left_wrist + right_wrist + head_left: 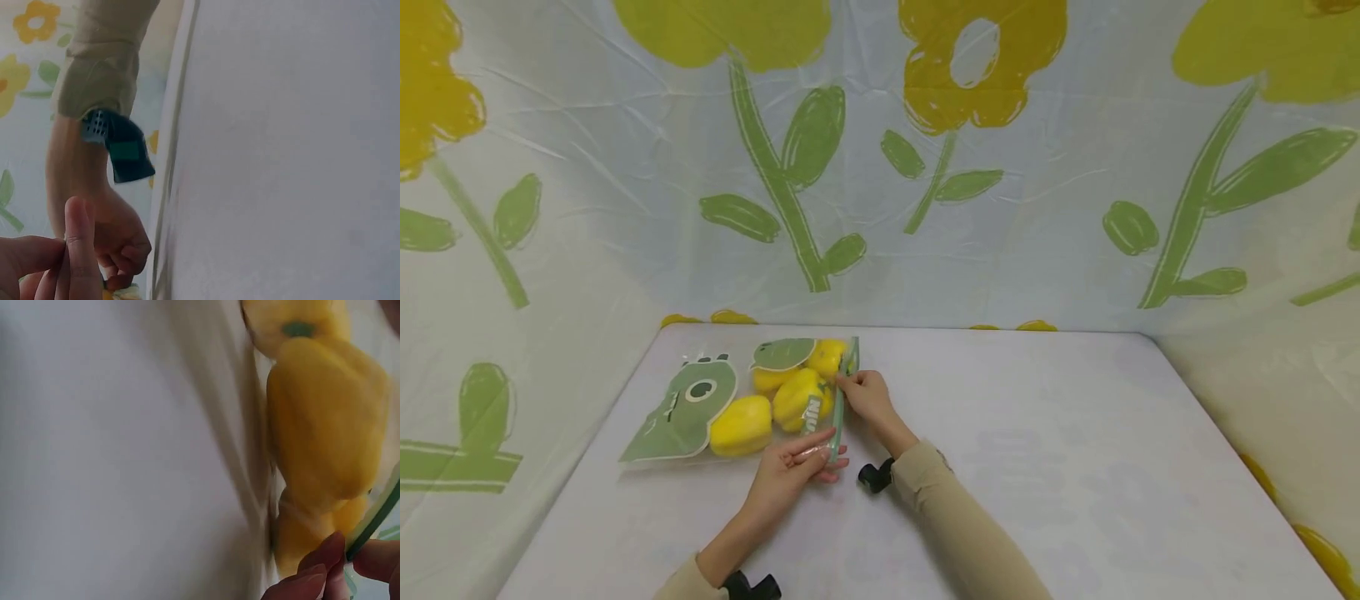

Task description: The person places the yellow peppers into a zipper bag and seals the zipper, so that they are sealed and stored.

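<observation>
A clear zip bag (681, 429) with a green cartoon print lies on the table's left side, its green-edged opening to the right. Several yellow bell peppers (741, 426) are inside it; the right wrist view shows a yellow bell pepper (328, 419) up close. My left hand (778, 479) pinches the near end of the green edge between thumb and fingers. Further along that edge, my right hand (870, 398) pinches the green strip (378, 515) with thumb and fingertips. In the left wrist view, the left fingers (80, 244) show, but the bag is mostly out of sight.
The white table (1037, 442) extends to the right of both arms. Behind it hangs a white sheet (1030, 258) printed with yellow flowers and green leaves. Black wrist devices show at the right wrist (876, 477) and the left wrist (751, 587).
</observation>
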A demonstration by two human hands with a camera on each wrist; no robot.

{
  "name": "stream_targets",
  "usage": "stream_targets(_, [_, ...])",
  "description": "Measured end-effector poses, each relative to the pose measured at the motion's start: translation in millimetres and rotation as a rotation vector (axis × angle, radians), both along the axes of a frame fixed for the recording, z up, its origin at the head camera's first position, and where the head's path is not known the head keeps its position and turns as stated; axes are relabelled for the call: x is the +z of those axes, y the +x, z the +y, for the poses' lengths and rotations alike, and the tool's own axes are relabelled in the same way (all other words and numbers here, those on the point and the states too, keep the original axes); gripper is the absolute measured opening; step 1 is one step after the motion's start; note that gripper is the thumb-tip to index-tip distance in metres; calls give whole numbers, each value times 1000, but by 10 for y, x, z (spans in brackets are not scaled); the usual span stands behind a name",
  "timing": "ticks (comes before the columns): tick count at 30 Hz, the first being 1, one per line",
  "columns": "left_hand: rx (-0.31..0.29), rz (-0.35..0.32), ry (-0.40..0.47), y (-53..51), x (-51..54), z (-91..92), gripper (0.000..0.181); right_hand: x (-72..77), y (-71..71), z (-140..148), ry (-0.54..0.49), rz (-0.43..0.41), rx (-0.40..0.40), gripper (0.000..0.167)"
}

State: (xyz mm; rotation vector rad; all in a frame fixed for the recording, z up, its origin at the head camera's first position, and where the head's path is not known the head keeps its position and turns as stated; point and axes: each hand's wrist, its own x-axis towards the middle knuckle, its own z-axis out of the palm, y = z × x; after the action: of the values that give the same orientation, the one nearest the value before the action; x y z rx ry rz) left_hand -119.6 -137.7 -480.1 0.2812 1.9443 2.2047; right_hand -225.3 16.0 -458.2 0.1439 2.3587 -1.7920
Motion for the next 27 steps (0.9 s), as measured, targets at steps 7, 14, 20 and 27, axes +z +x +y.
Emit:
stream_targets(7, [30, 27, 21, -24, 13, -60, 44, -8, -321, -179, 75, 31, -58, 44])
stream_targets(14, [41, 2, 32, -10, 66, -63, 44, -33, -722, -204, 85, -6, -67, 51])
stream_targets(20, [29, 12, 40, 2, 91, -41, 44, -14, -1064, -160, 126, -21, -49, 41])
stream_targets(27, [24, -8, 42, -13, 79, -19, 44, -26, -1223, -63, 88, -29, -41, 37])
